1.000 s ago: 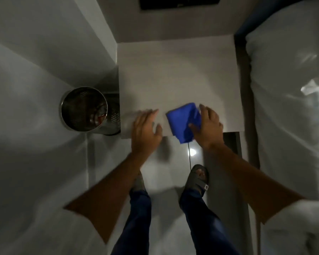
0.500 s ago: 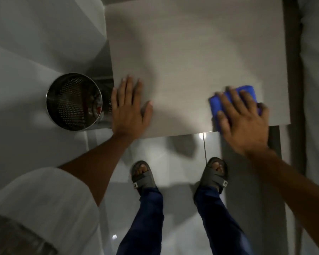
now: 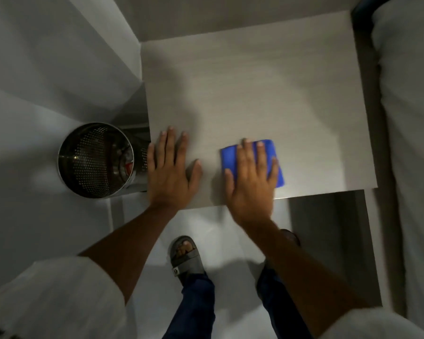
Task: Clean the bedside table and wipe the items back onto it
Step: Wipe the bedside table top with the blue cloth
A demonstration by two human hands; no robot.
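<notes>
Bedside table (image 3: 267, 89) pale woodgrain, blue cloth (image 3: 275, 155) near edge

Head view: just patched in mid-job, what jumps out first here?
The blue cloth stands out most, pressed flat under the right hand near the front edge of the pale bedside table. The left hand lies flat, fingers spread, on the table's front left corner. Just left of it on the floor stands a shiny perforated metal bin, and the bed runs along the right.
</notes>
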